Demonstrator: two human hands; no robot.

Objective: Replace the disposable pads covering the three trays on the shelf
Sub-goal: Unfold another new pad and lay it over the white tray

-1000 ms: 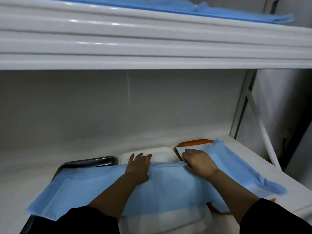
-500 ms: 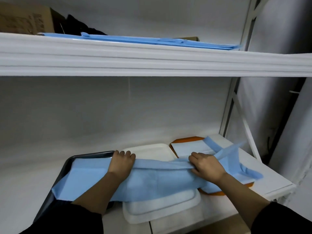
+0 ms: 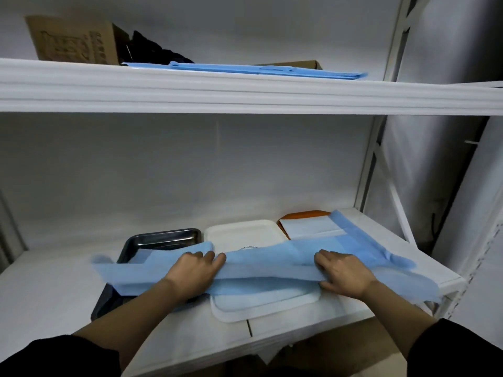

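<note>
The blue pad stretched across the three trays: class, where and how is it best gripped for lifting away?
Probably along the gathered middle fold of the blue pad, from the open front of the shelf, hands spread apart as the left hand and right hand are. It is long and limp, with ends drooping past both hands.

High above where I grip and off to the left, a brown cardboard box [image 3: 73, 40] with dark printing on its face stands against the wall. Just to its right lies a black, crumpled bundle [image 3: 155, 49]; what it is cannot be made out. Further right at the same height, almost straight above where I grip, the top edge of a second cardboard box [image 3: 299, 63] shows. A plain grey wall [image 3: 163, 164] fills the space beyond where I grip. Below and nearer to me, slightly right, is a brown cardboard surface [image 3: 340, 346]. Far right, a pale grey panel [image 3: 435, 118] stands upright.
</note>
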